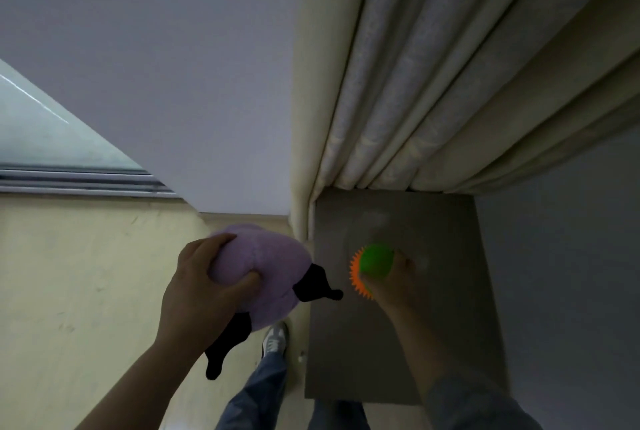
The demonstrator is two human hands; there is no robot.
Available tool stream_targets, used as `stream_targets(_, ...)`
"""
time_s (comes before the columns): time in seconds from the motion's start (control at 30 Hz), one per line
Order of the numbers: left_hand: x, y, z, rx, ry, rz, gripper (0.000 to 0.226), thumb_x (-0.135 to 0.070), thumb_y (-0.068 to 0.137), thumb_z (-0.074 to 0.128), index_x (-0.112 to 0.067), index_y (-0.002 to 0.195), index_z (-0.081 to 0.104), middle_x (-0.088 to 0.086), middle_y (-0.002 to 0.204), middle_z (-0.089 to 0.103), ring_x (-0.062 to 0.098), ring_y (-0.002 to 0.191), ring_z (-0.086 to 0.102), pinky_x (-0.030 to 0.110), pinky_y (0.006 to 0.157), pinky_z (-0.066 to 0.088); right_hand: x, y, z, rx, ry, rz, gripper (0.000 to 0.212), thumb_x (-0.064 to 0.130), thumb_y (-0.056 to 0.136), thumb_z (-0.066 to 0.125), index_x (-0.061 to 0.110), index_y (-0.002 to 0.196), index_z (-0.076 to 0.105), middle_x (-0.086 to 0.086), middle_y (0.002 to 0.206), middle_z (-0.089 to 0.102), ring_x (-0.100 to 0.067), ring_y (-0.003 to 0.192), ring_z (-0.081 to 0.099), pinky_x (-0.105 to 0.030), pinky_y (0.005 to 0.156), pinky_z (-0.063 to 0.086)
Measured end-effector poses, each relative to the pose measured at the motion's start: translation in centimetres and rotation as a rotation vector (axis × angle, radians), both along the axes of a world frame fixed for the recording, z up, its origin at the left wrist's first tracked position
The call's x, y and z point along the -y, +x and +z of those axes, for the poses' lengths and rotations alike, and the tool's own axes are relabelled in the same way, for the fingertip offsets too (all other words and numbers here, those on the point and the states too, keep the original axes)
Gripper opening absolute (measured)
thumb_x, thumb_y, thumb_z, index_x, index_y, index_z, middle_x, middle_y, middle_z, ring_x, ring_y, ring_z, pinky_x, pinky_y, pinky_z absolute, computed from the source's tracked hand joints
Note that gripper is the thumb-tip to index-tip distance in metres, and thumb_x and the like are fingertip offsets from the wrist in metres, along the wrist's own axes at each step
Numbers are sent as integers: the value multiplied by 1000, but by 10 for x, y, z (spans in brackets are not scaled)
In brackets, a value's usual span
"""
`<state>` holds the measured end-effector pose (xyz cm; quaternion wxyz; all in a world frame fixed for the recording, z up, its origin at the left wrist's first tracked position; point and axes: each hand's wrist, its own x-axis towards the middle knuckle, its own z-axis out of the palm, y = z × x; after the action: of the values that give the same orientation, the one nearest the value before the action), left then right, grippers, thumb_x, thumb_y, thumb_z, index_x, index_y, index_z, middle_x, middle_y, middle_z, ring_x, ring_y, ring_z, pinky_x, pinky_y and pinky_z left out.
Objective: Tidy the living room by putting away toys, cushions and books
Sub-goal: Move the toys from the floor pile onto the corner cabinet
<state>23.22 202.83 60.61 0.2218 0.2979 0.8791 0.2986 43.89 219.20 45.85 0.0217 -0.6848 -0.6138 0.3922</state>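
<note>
Far left, a window pane (38,131) is seen above pale floor (69,291). L hand (197,277) is closed on the purple plush toy (266,260), thumb and fingers dug into the soft body. The toy is held in the air over the floor, just left of the grey flat top (398,353), w/ its black limbs (228,343) dangling free.

Risk 1: grip is taken on squashy stuffing only, so the toy could be let slip. A hanging limb could also be caught on the top's edge if swung across. A shoe (275,339) is seen under the toy, so a dropped toy could be trodden on.

R hand (394,286) is wrapped round the green ball (375,261) w/ orange spikes, over the middle of the grey top. Whether the ball touches the surface can't be told.

Risk 2: no rim is seen on that top, so a round ball released there could be sent rolling off an edge. It could also roll back under the curtain (415,100), whose hem hangs at the rear edge, and be lost from sight. No bin or basket is in view, so both toys are judged not yet put away.
</note>
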Motion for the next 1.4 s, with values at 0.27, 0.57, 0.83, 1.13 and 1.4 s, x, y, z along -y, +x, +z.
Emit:
stream_targets(0.27,-10,11,2,-46,-5,12,79,-57,50,53,-30,123,52,-11,113,49,11,94,52,24,69,39,-1,8,-17,54,20,54,86,27,60,84,10,135,44,-19,127,50,-37,114,52,-36,96,41)
stream_targets(0.57,-27,36,5,-31,-1,-22,78,-58,51,53,-31,123,52,-10,114,50,10,94,50,17,67,36,2,32,-4,-57,-32,95,106,32,71,82,5,151,18,-20,152,27,-32,141,27,-37,113,26)
stream_targets(0.83,-61,80,22,-14,56,-135,81,-59,47,49,-31,123,54,-9,114,50,10,93,50,21,69,37,10,94,52,-277,69,-96,75,39,74,74,9,136,46,-12,134,53,-28,125,50,-32,106,36)
stream_targets(1.13,-109,152,24,21,77,-391,70,-52,53,60,-32,120,56,-10,111,52,13,93,56,30,75,46,43,198,93,-309,-8,-405,61,31,90,65,14,142,40,-4,137,52,-22,120,52,-33,103,41)
stream_targets(1.4,-153,245,-3,162,83,-639,74,-61,55,52,-21,117,59,-3,114,59,17,100,59,34,85,48,82,273,95,-348,15,-670,66,26,89,66,20,146,34,-5,146,41,-21,129,44,-27,97,39)
